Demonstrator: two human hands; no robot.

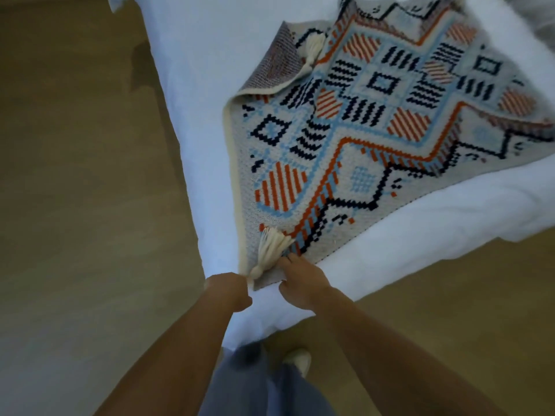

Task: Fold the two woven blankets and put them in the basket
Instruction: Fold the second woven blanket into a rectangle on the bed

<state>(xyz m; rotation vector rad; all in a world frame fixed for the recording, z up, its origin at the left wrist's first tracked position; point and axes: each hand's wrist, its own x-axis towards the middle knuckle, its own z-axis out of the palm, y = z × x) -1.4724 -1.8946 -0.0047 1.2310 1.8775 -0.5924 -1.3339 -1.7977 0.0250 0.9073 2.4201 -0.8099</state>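
Bed [195,85] bears woven blanket [375,121]; left hand [231,291], right hand [301,283] grip its corner

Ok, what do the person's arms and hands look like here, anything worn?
The left hand and right hand are ungloved, on arms bare to the frame edge, with no sleeves, watch or bracelet showing. The picture is too blurred to tell about rings.

no readable text — none

Bare forearms, grey-blue trousers [264,385], seemingly pale shoe [297,358].
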